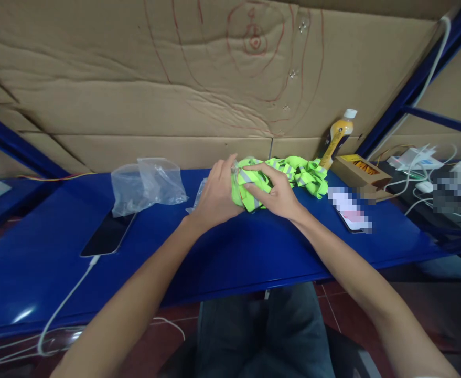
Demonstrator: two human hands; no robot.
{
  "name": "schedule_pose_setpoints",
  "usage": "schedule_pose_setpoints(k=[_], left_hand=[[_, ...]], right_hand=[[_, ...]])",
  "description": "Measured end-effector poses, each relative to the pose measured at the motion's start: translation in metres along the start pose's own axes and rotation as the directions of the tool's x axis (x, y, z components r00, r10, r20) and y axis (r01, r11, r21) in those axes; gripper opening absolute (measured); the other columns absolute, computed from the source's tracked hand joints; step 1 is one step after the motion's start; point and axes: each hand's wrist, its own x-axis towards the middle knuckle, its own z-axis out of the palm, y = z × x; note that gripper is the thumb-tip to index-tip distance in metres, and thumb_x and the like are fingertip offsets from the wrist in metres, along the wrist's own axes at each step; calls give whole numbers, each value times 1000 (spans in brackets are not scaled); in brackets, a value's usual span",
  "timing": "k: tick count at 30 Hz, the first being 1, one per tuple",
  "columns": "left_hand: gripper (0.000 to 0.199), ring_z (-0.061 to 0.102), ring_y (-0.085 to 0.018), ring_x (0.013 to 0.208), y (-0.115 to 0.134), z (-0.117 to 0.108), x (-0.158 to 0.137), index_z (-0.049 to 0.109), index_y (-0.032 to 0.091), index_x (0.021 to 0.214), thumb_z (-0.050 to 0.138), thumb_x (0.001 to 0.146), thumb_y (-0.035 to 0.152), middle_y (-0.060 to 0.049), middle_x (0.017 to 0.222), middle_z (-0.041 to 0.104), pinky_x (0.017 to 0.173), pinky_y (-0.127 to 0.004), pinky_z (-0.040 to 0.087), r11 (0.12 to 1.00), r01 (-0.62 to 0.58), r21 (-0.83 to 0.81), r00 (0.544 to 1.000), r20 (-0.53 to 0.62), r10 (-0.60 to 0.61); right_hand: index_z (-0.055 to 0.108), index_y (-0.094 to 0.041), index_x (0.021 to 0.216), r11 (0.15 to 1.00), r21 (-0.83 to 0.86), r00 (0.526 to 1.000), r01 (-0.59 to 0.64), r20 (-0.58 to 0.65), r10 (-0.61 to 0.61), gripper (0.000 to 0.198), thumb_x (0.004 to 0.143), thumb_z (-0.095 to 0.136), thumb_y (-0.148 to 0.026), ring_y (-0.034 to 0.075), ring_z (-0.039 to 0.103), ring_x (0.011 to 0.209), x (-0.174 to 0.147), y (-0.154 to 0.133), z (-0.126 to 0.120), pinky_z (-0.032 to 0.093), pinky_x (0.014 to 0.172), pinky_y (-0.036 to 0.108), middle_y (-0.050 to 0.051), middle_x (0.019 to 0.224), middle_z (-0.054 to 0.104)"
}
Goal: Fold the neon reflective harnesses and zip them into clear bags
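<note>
A bundle of neon yellow-green straps (253, 195) with silver reflective stripes lies on the blue shelf between my hands. My left hand (217, 195) cups the left end of it, with the back of the hand toward me and the thumb hidden. Thumb and fingers of my right hand (278, 191) close over the bundle from the right. More of the same reflective straps (308, 176) sit in a loose heap just beyond my right hand. Clear plastic (199, 195) shows beside my left hand, partly covered by it.
Two clear plastic bags (147, 186) lie at left, overlapping a dark phone (108, 234) on a white cable (67, 304). At right are a lit phone (348, 210), an orange drink bottle (337, 137) and an open cardboard box (362, 173). Cardboard (136, 110) walls the back.
</note>
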Motion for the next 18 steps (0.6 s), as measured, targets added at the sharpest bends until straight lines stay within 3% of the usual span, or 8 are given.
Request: schedule_pose_setpoints(k=[7,13,15,18], left_hand=[[112,52,-45,147,1,0,-3,18,13,170,81,82,41,-27,156,51,115,-57,52,992,-128,20,990,68,126],[102,64,-44,124,3,1,-1,13,6,172,69,94,42,-27,139,62,103,-55,53,963,-148,226,989,12,150],[100,64,-44,119,1,1,1,17,9,171,69,94,46,-25,137,66,100,-56,52,966,-97,239,993,-42,110],[90,64,-45,120,-2,2,2,36,13,160,75,89,52,-24,135,69,101,-57,50,977,-29,211,989,-136,59]], right_hand=[[73,-24,116,995,88,986,-38,164,23,26,99,77,-43,22,70,105,6,9,-8,54,102,40,5,112,76],[75,-23,134,998,18,992,-66,112,64,38,101,73,-43,25,70,118,4,11,0,53,111,45,10,127,77],[73,-25,140,998,-14,995,-68,74,69,41,103,70,-43,27,70,124,4,8,0,52,116,47,10,135,77],[65,-25,152,998,-41,998,-47,40,49,51,105,67,-44,30,66,140,5,2,-3,48,123,49,11,152,70]])
